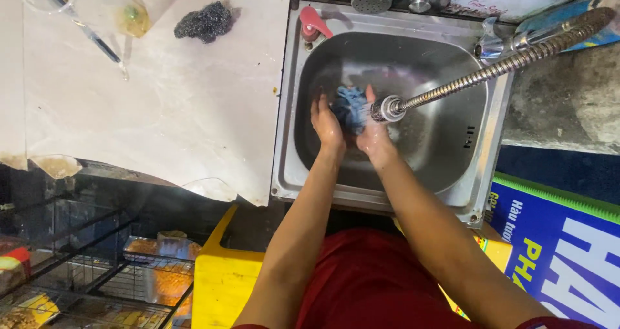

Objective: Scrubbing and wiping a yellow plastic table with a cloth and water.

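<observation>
Left hand, right hand clasping blue cloth, grip blurred, sink

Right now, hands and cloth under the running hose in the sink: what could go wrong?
1. The hose nozzle sprays sideways at the blue cloth held between the left hand and right hand; water could deflect over the sink rim onto the white counter.
2. The flexible hose hangs unsupported beside the right hand; a bump may swing its spray.
3. The red pump bottle on the rim corner could be knocked in.
</observation>
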